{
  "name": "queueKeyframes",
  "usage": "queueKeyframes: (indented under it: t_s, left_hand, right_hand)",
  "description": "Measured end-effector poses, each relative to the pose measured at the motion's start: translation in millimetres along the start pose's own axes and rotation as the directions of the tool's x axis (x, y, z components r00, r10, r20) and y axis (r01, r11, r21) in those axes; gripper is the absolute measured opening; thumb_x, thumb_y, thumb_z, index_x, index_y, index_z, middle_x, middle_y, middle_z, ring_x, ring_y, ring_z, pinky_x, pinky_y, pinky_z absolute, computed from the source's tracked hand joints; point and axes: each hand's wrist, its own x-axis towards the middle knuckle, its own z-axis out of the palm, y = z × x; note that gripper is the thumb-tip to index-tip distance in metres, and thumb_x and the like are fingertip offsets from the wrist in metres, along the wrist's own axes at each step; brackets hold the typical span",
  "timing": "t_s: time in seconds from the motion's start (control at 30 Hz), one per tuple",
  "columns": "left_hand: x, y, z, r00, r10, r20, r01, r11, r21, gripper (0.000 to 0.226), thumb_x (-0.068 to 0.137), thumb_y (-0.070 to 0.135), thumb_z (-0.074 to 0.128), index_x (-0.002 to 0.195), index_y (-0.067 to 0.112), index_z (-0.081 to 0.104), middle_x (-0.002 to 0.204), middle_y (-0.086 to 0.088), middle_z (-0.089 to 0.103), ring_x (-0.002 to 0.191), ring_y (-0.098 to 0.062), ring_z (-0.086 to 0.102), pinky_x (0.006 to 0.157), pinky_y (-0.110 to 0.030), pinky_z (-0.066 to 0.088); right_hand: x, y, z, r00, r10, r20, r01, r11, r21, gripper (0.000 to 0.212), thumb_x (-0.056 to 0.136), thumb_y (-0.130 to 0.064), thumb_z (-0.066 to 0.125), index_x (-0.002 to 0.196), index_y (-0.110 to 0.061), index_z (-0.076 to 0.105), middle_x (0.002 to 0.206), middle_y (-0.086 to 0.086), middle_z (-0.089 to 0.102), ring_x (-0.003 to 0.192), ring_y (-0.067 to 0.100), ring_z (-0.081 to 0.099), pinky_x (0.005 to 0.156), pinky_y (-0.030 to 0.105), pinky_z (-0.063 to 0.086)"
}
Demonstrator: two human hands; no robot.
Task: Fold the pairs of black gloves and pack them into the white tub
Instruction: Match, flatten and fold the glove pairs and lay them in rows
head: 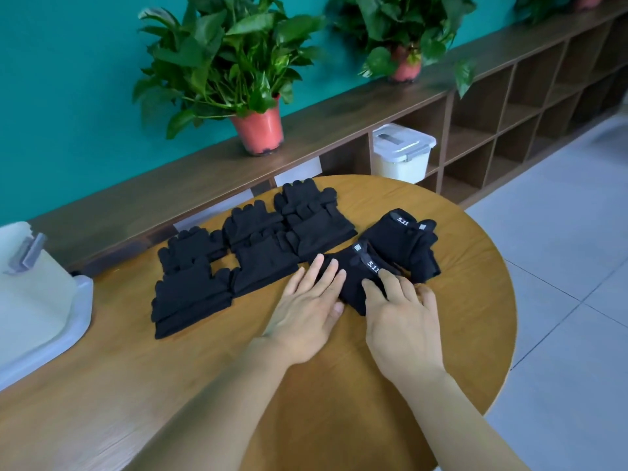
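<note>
Now left hand (306,312) and right hand (402,321) press straight fingers (328,274) on folded gloves (355,285).

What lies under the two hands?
Left hand and right hand press a black glove pair marked 5.11, lying on the table. Its near edge is covered by the fingers.

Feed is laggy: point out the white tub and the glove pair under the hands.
white tub (85,307), head view, its right rim.
glove pair (353,285), head view, middle of its black fabric.

Office-like room: cubby shelving (509,107), potted plants (238,62), teal wall (68,79)
</note>
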Motion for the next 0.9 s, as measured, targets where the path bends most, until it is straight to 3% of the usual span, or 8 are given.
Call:
queueKeyframes:
  t_s: [0.13,0.2,0.3,0.5,0.63,0.9]
  left_hand:
    - [9,-7,3,1.000,0.031,-0.003,-0.031,1.000,0.005,0.058,0.107,0.047,0.008,0.158,0.027,-0.008,0.163,0.010,-0.021,0.143,-0.006,-0.034,0.122,-0.036,-0.013]
    - [5,-8,6,0.995,0.053,-0.089,-0.052,0.999,0.016,0.056,0.108,0.048,0.007,0.157,0.027,-0.008,0.162,0.008,-0.021,0.144,-0.005,-0.032,0.123,-0.035,-0.011]
    - [-1,-9,10,0.983,0.048,-0.180,-0.050,0.999,-0.008,0.059,0.103,0.052,-0.002,0.156,0.027,-0.008,0.163,0.008,-0.016,0.147,-0.003,-0.025,0.123,-0.033,-0.009]
    - [4,-10,12,0.989,0.037,-0.143,-0.043,0.998,-0.039,0.066,0.096,0.056,-0.013,0.153,0.024,-0.018,0.163,0.009,-0.017,0.146,0.000,-0.025,0.122,-0.031,-0.014]
    - [-12,-8,10,0.987,-0.025,-0.160,0.018,0.999,-0.043,0.063,0.099,0.053,-0.006,0.153,0.024,-0.020,0.163,0.007,-0.018,0.146,-0.002,-0.026,0.122,-0.031,-0.014]
    - [-121,-21,-10,0.951,-0.225,-0.213,0.203,0.972,-0.122,0.071,0.092,0.061,-0.014,0.154,0.028,-0.013,0.163,0.011,-0.015,0.146,0.001,-0.024,0.121,-0.031,-0.017]
  right_hand:
    - [5,2,3,1.000,0.000,-0.010,0.000,1.000,0.013,0.039,0.092,-0.021,0.043,0.121,-0.012,0.068,0.126,0.015,0.064,0.118,0.032,0.059,0.097,0.052,0.044]
    - [3,2,1,0.999,-0.011,-0.041,0.013,0.999,0.042,0.043,0.094,-0.025,0.037,0.123,-0.011,0.067,0.129,0.014,0.063,0.123,0.032,0.056,0.099,0.051,0.043]
    - [0,3,-2,0.994,-0.037,-0.106,0.045,0.997,0.069,0.046,0.093,-0.025,0.037,0.123,-0.009,0.067,0.130,0.014,0.063,0.127,0.031,0.055,0.102,0.049,0.038]
    - [1,2,4,0.994,-0.068,-0.087,0.072,0.997,0.042,0.048,0.091,-0.025,0.036,0.121,-0.007,0.069,0.126,0.014,0.066,0.123,0.029,0.059,0.101,0.050,0.044]
    - [3,2,0,0.990,-0.083,-0.110,0.089,0.995,0.051,0.051,0.092,-0.023,0.033,0.128,-0.005,0.064,0.130,0.014,0.063,0.126,0.028,0.057,0.103,0.050,0.044]
    - [-16,-32,-12,0.936,-0.289,-0.201,0.323,0.932,0.167,0.043,0.092,-0.019,0.041,0.125,-0.009,0.066,0.117,0.007,0.071,0.115,0.021,0.064,0.105,0.048,0.039]
